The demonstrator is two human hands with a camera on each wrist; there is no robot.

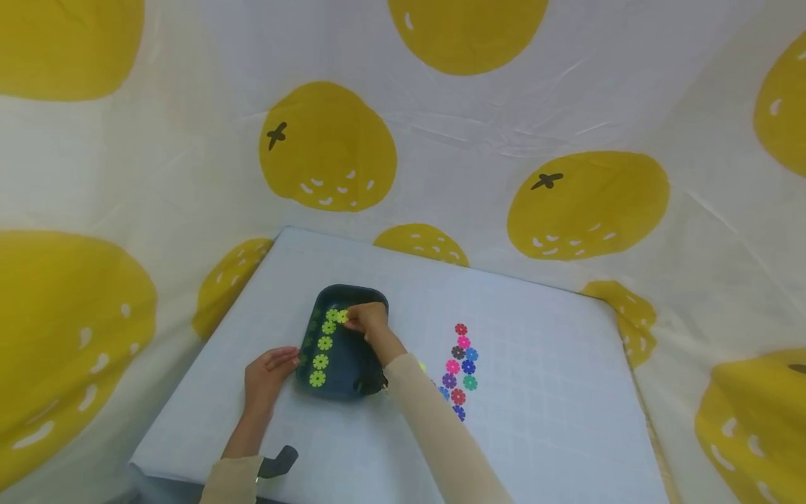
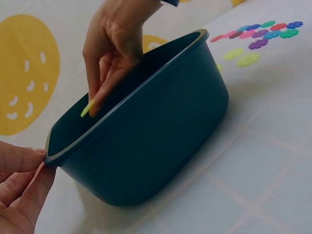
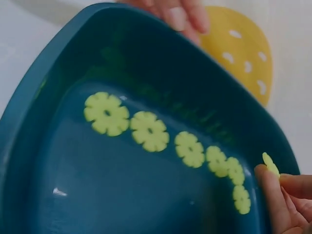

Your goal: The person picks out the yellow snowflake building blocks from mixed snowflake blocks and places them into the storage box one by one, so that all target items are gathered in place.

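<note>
A dark teal plastic basin (image 1: 349,357) stands on the table, with several yellow-green notched flower discs (image 3: 150,131) lying in a bent row on its floor. My left hand (image 1: 269,374) holds the basin's left rim, thumb and fingers pinching the edge in the left wrist view. Over the far part of the basin, my right hand (image 1: 370,323) pinches another yellow-green flower disc (image 3: 271,165) between thumb and fingers. In the right wrist view that disc is tilted, above the end of the row.
Right of the basin lie several flower discs (image 1: 469,366) in red, pink, blue, purple, green and dark grey. A few yellow-green discs (image 2: 247,59) lie closer to the basin. A white cloth (image 1: 554,392) covers the table, and a fruit-print curtain (image 1: 453,154) hangs behind it.
</note>
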